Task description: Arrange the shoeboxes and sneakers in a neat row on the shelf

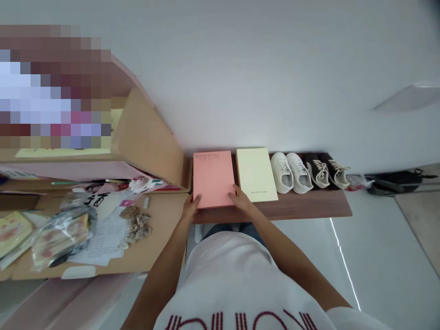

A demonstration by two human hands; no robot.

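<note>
A closed pink box [215, 179] lies at the left end of a brown wooden shelf [292, 208] against the wall. My left hand [191, 205] grips its lower left corner, thumb on top. On the box's right edge, near the bottom, my right hand [239, 197] holds on with the thumb over the lid. The fingers beneath are mostly hidden. Just to the right of that hand lies a pale yellow box [256, 174] with small lettering near its lower edge.
White sneakers [290, 173] and black shoes [325, 170] with pale laces stand farther right on the shelf. At left, a desk [161, 229] bears papers, a plastic-wrapped packet [65, 233] and a patterned scrunchie [137, 224]. A black bag [395, 182] lies beyond the shelf's right end.
</note>
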